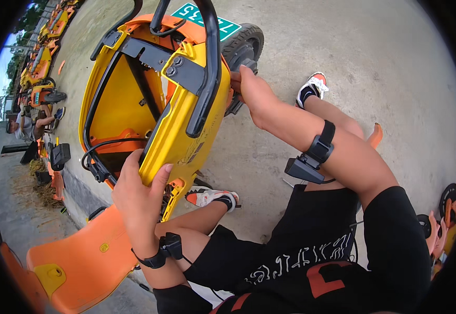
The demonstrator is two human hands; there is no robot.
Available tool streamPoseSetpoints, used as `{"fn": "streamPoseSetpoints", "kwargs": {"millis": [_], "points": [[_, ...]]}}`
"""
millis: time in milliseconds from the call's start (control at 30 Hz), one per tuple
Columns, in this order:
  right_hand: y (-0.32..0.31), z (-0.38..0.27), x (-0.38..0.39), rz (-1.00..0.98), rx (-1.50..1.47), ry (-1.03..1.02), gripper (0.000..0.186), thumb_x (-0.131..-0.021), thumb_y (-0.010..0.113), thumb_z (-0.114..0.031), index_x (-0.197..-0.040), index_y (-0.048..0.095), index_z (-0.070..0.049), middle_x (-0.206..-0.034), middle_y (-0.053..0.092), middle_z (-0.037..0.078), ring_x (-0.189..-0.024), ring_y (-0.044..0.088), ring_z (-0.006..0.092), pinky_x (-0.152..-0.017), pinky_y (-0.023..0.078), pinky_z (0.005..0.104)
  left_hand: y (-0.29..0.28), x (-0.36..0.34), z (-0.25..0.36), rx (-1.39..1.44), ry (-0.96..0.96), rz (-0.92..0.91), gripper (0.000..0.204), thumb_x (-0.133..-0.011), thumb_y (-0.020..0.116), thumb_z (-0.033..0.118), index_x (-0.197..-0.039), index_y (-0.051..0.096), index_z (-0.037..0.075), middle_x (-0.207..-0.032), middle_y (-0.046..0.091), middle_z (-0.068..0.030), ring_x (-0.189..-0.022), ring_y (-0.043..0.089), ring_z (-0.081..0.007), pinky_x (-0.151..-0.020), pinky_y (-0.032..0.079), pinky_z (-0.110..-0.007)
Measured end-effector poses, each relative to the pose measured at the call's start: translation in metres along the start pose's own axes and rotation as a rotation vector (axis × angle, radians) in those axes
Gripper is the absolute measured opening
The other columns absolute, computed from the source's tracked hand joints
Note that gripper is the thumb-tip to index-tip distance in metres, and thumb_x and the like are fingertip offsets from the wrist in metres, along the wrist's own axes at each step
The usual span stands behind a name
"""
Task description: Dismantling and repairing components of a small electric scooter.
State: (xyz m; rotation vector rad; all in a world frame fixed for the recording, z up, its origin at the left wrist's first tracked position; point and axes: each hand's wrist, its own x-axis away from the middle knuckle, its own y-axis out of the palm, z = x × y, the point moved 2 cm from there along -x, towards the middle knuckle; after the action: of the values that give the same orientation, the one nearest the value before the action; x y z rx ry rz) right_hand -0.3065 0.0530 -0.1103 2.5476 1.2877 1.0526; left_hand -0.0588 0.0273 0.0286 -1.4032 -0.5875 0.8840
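Note:
A yellow plastic body panel (183,144) wraps the rear of a scooter or e-bike, with its inner cavity (118,112) exposed. My left hand (136,196) grips the panel's near edge, fingers over the inside and thumb outside. Beside the rear wheel (246,44), my right hand (257,99) reaches to the panel's outer right side; its fingertips are partly hidden there. A black tubular rail (213,57) curves over the panel, near a black bracket (189,76) with bolts. Inside the cavity runs a black cable (107,142).
An orange seat (92,246) lies at lower left. A green plate (199,18) is fixed at the back. More orange and yellow vehicles (37,68) line the far left, where another person (26,125) sits. Orange parts (440,233) lie at far right. My feet straddle the concrete ground.

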Motion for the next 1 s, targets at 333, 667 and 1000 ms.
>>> {"fn": "streamPoseSetpoints", "kwargs": {"millis": [333, 667, 1000], "points": [[-0.014, 0.043, -0.012, 0.191, 0.038, 0.007, 0.055, -0.098, 0.032, -0.037, -0.115, 0.06, 0.008, -0.124, 0.058, 0.024, -0.117, 0.053, 0.0351, -0.098, 0.038, 0.0403, 0.004, 0.009, 0.006, -0.033, -0.023, 0.004, 0.049, -0.084, 0.071, 0.04, -0.118, 0.058, 0.007, -0.096, 0.068, -0.0169, -0.088, 0.066, -0.0341, -0.075, 0.051, -0.039], [-0.002, 0.027, -0.002, 0.171, -0.148, 0.156, 0.033, -0.096, 0.039, -0.031, -0.107, 0.059, -0.007, -0.11, 0.064, 0.004, -0.106, 0.057, 0.0155, -0.086, 0.042, 0.0335, -0.001, 0.003, 0.007, -0.003, 0.028, 0.051, 0.049, -0.081, 0.074, 0.036, -0.114, 0.059, 0.004, -0.093, 0.068, -0.0163, -0.086, 0.066, -0.0345, -0.074, 0.051, -0.04], [-0.015, 0.034, 0.003, 0.155, -0.108, 0.131, 0.031, -0.091, 0.043, -0.038, -0.096, 0.06, -0.013, -0.101, 0.065, 0.002, -0.098, 0.057, 0.0127, -0.077, 0.035, 0.0334, -0.006, 0.007, 0.003, -0.033, 0.077, 0.015, 0.055, -0.081, 0.069, 0.049, -0.109, 0.06, 0.003, -0.087, 0.065, -0.0128, -0.078, 0.066, -0.029, -0.065, 0.053, -0.038]]}}
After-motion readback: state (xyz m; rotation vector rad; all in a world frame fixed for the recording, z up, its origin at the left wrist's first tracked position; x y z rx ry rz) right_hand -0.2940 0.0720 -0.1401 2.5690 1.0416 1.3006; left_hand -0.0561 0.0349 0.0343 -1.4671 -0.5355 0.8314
